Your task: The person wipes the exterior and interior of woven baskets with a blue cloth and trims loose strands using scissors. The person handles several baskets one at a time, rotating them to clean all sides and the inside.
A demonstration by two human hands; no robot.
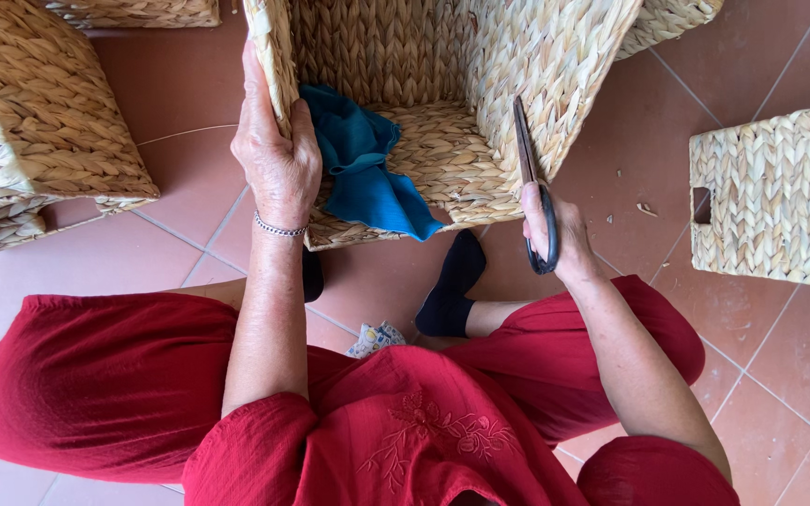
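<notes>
A woven straw basket (442, 150) lies tipped toward me on the tiled floor, its opening facing up at the camera. My left hand (278, 155) grips its left rim, thumb inside. A blue cloth (367, 173) lies inside the basket and hangs over its near edge, just right of that hand. My right hand (555, 230) holds black-handled scissors (529, 178) with the blades closed and pointing up along the basket's right rim. I sit on the floor in red clothes with black socks.
Another woven basket (39, 122) stands at the left, a third (780, 197) at the right, and more at the top edge. Small straw scraps (647, 209) lie on the terracotta tiles (189, 84). My sock-clad foot (452, 281) rests just below the basket.
</notes>
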